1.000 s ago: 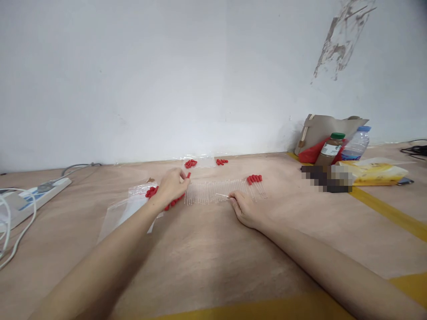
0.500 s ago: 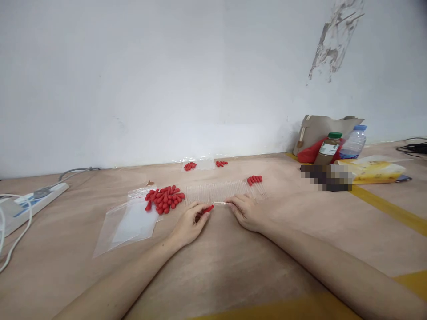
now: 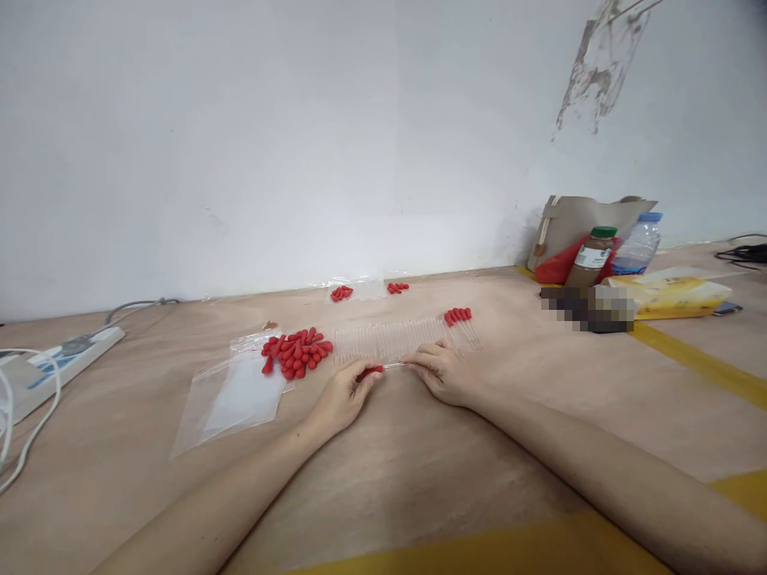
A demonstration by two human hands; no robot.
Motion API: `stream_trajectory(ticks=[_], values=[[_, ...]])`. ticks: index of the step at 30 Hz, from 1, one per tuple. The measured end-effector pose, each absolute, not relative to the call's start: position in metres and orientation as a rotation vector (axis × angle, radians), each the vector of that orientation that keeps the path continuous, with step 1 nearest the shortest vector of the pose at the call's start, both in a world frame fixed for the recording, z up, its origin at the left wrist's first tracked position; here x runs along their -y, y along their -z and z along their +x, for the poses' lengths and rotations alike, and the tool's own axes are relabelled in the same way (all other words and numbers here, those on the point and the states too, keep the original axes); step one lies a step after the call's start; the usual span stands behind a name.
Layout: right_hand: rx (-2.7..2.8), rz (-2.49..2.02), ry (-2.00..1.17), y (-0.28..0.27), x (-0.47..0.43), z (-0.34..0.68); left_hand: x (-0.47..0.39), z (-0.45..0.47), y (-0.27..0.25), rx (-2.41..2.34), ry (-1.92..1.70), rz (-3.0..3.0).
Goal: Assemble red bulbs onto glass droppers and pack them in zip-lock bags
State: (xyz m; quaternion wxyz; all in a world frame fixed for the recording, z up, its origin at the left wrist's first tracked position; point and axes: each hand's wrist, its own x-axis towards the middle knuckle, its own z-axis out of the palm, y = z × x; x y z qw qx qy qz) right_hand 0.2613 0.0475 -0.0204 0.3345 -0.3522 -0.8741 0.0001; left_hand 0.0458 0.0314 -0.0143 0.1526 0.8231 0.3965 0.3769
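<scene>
At centre, left fingers [image 3: 367, 386] pinch a soft-looking red rubber bulb [image 3: 377, 369], right fingers [image 3: 423, 360] a brittle-looking clear tube [image 3: 391, 366], best held bulb-side.

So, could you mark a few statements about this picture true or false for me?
1. The left hand holds a red dropper bulb, the right hand a thin clear tube. True.
2. All the red bulbs lie in one heap. False: besides the large heap, one small group and another lie near the wall.
3. The row of clear tubes lies to the right of the large heap. True.
4. Both bottles stand left of the hands. False: the green-capped bottle and blue-capped bottle stand on the right.
5. A white power strip lies on the left. True.
</scene>
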Motion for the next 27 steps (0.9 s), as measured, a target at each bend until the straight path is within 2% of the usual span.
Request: stream_trajectory(ticks=[6,17,27], values=[[2.322,-0.834,-0.026,0.024,-0.053,0.264,-0.027,0.045,0.013,-1.049,-1.089,2.443],[2.35,-0.848,0.249,0.018,-0.041,0.258,-0.024,0.045,0.012,-1.097,-1.049,2.509],[2.354,-0.816,0.227,0.017,-0.031,0.251,-0.021,0.045,0.009,-1.069,-0.97,2.642]])
